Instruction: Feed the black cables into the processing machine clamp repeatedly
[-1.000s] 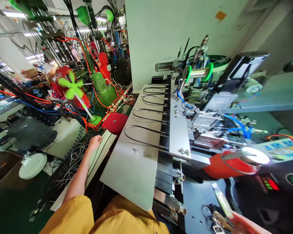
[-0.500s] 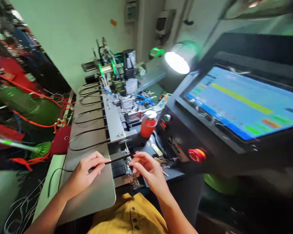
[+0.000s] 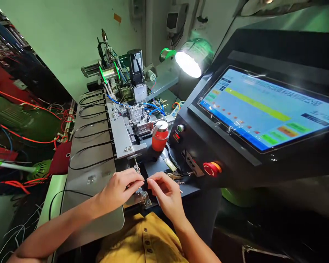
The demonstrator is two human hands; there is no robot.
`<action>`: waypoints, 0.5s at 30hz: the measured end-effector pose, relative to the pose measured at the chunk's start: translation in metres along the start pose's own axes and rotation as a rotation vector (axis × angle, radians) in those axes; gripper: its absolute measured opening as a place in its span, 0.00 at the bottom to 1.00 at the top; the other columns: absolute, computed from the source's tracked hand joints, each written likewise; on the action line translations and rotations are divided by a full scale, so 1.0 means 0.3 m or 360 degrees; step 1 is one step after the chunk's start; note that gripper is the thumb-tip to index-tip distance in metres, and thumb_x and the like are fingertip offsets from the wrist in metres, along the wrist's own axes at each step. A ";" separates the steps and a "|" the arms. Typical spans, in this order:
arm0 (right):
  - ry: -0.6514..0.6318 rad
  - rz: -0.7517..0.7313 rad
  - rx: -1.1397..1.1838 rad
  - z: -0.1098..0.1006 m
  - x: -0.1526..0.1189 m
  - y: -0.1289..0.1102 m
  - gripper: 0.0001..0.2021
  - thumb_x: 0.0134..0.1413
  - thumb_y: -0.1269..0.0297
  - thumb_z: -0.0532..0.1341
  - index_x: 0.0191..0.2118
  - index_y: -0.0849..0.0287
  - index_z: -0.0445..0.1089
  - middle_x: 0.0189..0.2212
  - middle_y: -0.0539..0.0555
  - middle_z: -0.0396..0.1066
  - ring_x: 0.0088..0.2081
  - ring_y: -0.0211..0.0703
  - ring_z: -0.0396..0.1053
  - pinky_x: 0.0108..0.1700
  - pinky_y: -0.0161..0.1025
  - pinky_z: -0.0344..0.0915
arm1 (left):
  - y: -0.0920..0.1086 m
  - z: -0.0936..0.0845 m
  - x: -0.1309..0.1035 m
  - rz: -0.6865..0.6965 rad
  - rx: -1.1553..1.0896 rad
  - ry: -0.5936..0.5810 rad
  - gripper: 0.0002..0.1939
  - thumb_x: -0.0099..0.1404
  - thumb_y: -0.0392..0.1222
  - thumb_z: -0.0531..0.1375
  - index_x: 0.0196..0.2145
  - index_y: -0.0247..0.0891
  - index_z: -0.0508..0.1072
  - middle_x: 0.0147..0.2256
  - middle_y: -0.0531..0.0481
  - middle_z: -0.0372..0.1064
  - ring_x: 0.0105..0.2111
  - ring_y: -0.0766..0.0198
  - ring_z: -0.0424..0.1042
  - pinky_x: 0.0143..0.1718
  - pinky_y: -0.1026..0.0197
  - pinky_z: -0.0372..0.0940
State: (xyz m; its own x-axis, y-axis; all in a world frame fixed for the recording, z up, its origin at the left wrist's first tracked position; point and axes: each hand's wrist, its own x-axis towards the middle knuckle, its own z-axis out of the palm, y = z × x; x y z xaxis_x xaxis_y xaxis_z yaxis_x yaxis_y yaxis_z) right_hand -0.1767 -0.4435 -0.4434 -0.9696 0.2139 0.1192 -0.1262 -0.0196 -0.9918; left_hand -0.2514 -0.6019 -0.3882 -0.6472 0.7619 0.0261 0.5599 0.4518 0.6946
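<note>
My left hand [image 3: 126,186] is closed in a pinch on a black cable [image 3: 71,191], whose tail runs back under my wrist and loops over the plate's left edge. My right hand [image 3: 166,195] is pinched at the same cable's end, its fingertips almost touching those of the left. Between the fingertips only a tiny dark bit of the cable shows. Both hands are above the near end of a machine's feed rail, beside a small metal fixture [image 3: 144,199]. Several more black cables [image 3: 91,149] lie looped on the grey metal plate [image 3: 98,182], their ends in the rail.
A red bottle with a silver lid [image 3: 159,137] stands behind my hands. To the right is a control panel with a lit screen [image 3: 263,113] and a red emergency button [image 3: 211,169]. A bright lamp [image 3: 189,64] and a solder wire spool [image 3: 109,73] are farther back.
My left hand has slid right along the cable, up close to my right hand. The stretch of cable that showed between the hands is now covered. The view has shifted slightly.
</note>
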 end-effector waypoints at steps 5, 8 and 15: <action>-0.0458 0.0038 -0.0345 -0.055 0.019 -0.005 0.11 0.60 0.63 0.59 0.26 0.59 0.66 0.20 0.47 0.63 0.24 0.35 0.59 0.27 0.33 0.54 | -0.027 0.024 -0.029 -0.0086 0.0144 -0.0181 0.11 0.70 0.37 0.53 0.32 0.37 0.73 0.30 0.52 0.67 0.29 0.68 0.66 0.31 0.66 0.57; -0.0230 0.0014 -0.0222 -0.024 0.028 0.012 0.13 0.60 0.61 0.59 0.26 0.59 0.64 0.21 0.47 0.62 0.24 0.35 0.59 0.26 0.33 0.54 | -0.028 0.051 -0.033 -0.0214 -0.0119 0.0019 0.12 0.70 0.39 0.52 0.31 0.36 0.71 0.27 0.53 0.64 0.26 0.69 0.65 0.30 0.66 0.58; 0.0515 -0.0575 -0.0321 0.135 0.007 0.102 0.07 0.63 0.67 0.53 0.31 0.56 0.62 0.22 0.50 0.61 0.24 0.39 0.59 0.27 0.38 0.58 | -0.021 0.090 -0.021 -0.0349 -0.0798 0.0205 0.17 0.70 0.49 0.51 0.30 0.34 0.68 0.26 0.54 0.59 0.20 0.73 0.60 0.22 0.68 0.57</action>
State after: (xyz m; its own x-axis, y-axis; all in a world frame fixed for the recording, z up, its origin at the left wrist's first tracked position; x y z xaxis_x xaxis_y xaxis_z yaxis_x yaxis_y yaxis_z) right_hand -0.1912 -0.4831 -0.4716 -0.7532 0.4638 0.4664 -0.3668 0.2925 -0.8831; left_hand -0.2370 -0.5970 -0.4120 -0.7964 0.5977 -0.0918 0.1109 0.2935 0.9495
